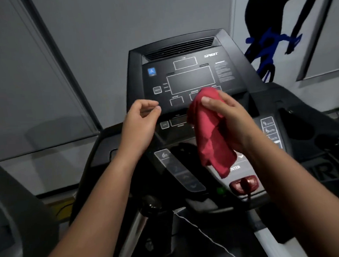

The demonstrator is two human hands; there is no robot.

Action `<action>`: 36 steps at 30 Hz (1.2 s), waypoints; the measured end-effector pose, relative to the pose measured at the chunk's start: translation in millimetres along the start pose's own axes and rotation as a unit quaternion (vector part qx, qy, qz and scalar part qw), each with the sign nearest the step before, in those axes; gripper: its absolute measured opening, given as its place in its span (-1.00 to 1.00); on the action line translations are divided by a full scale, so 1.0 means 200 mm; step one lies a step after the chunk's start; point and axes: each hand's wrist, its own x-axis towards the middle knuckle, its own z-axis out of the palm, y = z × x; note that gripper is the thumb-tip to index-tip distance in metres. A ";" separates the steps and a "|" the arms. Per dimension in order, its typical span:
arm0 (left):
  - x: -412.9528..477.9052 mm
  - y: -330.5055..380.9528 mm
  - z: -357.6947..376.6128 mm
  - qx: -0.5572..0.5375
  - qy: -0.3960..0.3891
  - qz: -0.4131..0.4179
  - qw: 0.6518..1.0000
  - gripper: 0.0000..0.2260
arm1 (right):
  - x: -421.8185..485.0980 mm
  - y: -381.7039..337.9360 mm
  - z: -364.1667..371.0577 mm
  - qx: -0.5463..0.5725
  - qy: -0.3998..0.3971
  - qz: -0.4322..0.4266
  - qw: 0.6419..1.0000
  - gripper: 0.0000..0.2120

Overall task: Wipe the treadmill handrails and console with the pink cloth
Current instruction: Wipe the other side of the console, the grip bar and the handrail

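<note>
Support: black treadmill console (183, 75), tilted up toward the viewer.
On it: red safety key (244, 184) at lower edge; pink cloth (211, 133) hangs before the panel.

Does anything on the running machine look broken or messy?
Nothing looks broken or spilled. The right hand holds the pink cloth in front of the console, and the left hand holds nothing.
</note>
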 end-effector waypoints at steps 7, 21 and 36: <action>-0.04 0.11 0.48 0.029 -0.091 0.012 0.995 -0.87 | 0.01 -0.16 -0.53 0.174 0.023 0.006 0.984 -0.45; 0.09 0.12 1.32 0.258 -0.126 0.017 0.958 -0.90 | 0.09 -0.49 -1.31 -0.045 0.164 0.059 0.984 -0.98; 0.08 -0.04 1.50 0.343 -0.069 0.022 0.937 -0.69 | 0.30 -0.33 -1.63 -0.208 0.187 0.092 0.956 -0.87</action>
